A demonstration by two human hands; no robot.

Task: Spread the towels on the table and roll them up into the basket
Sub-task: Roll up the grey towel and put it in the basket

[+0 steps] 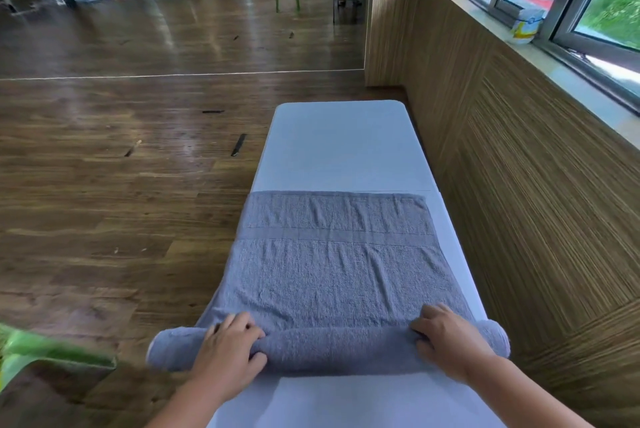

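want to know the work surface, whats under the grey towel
The grey terry towel lies on a long white table, which shows bare beyond and before it. Whatever sits directly beneath the towel is covered.

Long white table [341,147] beside wood-panelled wall, grey towel [341,265] spread flat across it — near end rolled up

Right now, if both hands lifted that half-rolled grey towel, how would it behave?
Probably floppy: the towel lies limp and creased on the table. Its rolled end would likely unwind unless the left hand and right hand grip it. Its pile looks grippy, not slippery.
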